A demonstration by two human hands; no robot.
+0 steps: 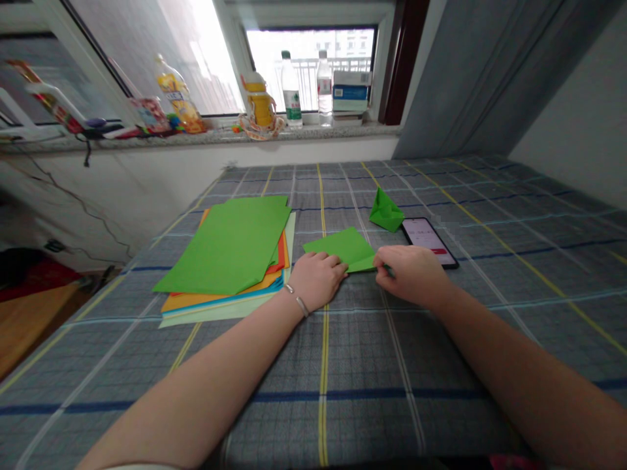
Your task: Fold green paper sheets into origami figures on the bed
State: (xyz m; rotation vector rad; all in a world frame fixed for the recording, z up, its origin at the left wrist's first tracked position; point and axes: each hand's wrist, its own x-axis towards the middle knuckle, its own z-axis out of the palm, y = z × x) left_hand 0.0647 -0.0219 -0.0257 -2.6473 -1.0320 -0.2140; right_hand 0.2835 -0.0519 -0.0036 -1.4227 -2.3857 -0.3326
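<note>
- One folded green paper sheet (pixel 340 249) lies between the hands: left hand (pixel 316 281) flat on its near edge, right hand (pixel 411 277) curled, pinching its corner.
- Stacked coloured paper (pixel 225 248) sits just left of the left hand.
- Green origami shape (pixel 386 211) and smartphone (pixel 428 241) lie beyond the right hand.

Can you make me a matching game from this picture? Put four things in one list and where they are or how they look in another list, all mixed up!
Things:
1. Left hand
2. Phone
3. Pointed green paper fold
4. Plastic water bottle

Matches:
A. Standing on the windowsill
B. Wearing a bracelet
C. Sitting just beside the phone
D. Lying with its screen lit

Right pairs: 1-B, 2-D, 3-C, 4-A
</note>
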